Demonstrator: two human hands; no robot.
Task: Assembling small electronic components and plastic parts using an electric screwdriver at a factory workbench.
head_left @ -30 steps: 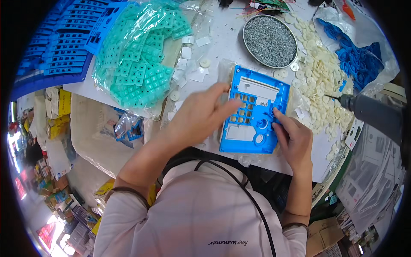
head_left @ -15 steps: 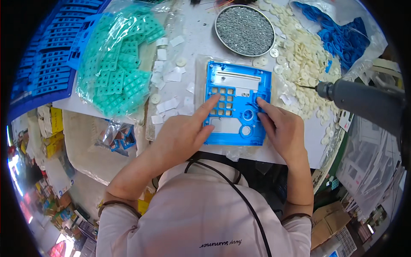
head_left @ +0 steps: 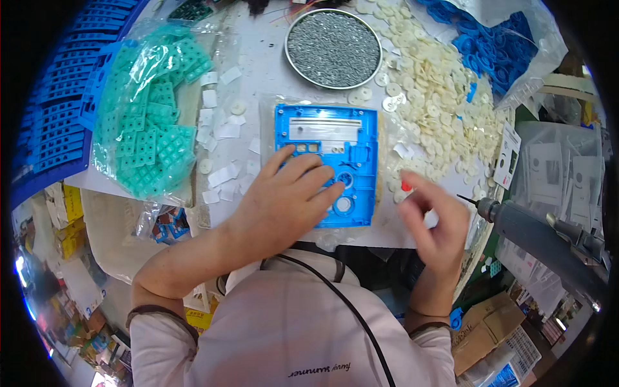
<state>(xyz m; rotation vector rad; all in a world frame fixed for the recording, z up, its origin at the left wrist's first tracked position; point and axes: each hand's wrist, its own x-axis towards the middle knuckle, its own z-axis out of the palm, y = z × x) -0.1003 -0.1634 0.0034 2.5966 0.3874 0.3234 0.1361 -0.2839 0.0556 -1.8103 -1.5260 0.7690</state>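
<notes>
A blue plastic panel (head_left: 335,138) with cut-out holes lies flat on the white worktable (head_left: 264,71). My left hand (head_left: 284,200) rests palm down on its lower left part, fingers spread over the button holes. My right hand (head_left: 435,222) hovers just right of the panel, blurred, fingers partly curled near a small red piece (head_left: 405,186) at the fingertips; I cannot tell whether it grips it.
A round metal tin of screws (head_left: 334,48) stands behind the panel. Cream plastic parts (head_left: 438,97) are heaped to the right, a bag of teal keypads (head_left: 151,135) to the left, blue trays (head_left: 55,109) far left. An electric screwdriver (head_left: 541,235) hangs at the right.
The panel now lies flat and square on the table. My right hand has come off the panel and moved to its right. My left hand has slid onto the lower left part.
</notes>
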